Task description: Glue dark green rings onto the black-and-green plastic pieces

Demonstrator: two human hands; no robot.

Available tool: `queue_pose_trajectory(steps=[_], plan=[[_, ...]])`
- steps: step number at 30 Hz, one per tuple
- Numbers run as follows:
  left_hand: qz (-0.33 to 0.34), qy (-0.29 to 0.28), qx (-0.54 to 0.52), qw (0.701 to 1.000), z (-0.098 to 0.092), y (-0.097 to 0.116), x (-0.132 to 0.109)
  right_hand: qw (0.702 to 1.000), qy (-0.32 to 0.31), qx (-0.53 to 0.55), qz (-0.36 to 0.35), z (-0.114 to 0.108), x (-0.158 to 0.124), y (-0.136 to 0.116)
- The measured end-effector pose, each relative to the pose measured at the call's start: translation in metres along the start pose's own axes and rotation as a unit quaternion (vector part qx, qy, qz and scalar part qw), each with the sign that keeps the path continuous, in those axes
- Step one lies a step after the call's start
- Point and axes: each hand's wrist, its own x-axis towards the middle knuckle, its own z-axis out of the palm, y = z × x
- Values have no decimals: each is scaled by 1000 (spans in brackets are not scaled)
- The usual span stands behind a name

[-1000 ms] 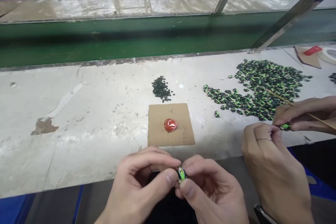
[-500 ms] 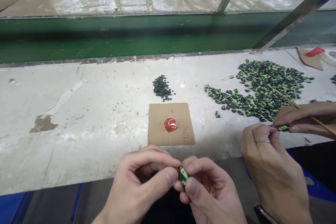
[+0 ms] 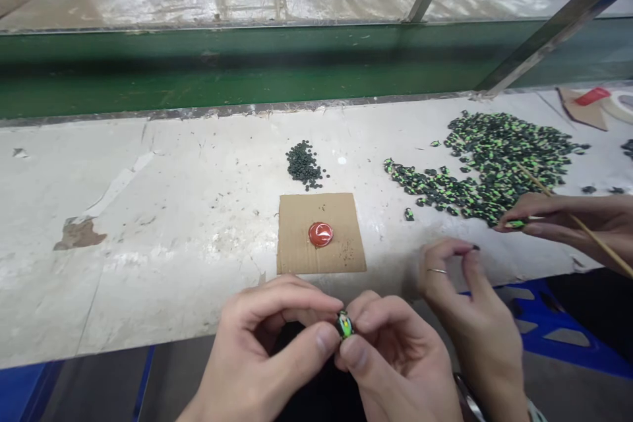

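Note:
Between my two hands, just off the table's near edge, is a small black-and-green painted piece (image 3: pixel 345 325). My left hand (image 3: pixel 277 336) pinches it from the left with thumb and fingers. From the right, the thumb and fingers of my right hand (image 3: pixel 395 349) press on it too. Beyond my hands lies a cardboard square (image 3: pixel 297 257) with a glossy red-orange blob (image 3: pixel 321 234) at its middle. Behind the cardboard is a small pile of dark round discs (image 3: pixel 302 163).
A large heap of black-and-green pieces (image 3: pixel 499 151) covers the table's right side. Close on my right, a co-worker's hand (image 3: pixel 484 323) and other hand (image 3: pixel 578 217), with a thin wooden stick (image 3: pixel 583 227), are at work. A green belt (image 3: pixel 208 72) runs behind the table (image 3: pixel 163 211).
The piece in my fingers has turned slightly, while my hands stay almost in place. The co-worker's ringed hand has moved left and away from their other hand, which keeps a piece.

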Motion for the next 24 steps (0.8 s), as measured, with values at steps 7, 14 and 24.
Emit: queue_pose_trajectory(steps=[7,14,24], plan=[[3,31,45,998,1,0,-2,725,94,-603,-318,-49,18,13],[-21,40,34,998,2,-1,-5,295,-20,-876,-381,-92,25,58],[32,7,34,999,-2,-4,-1,416,40,-818,-395,-95,30,63]])
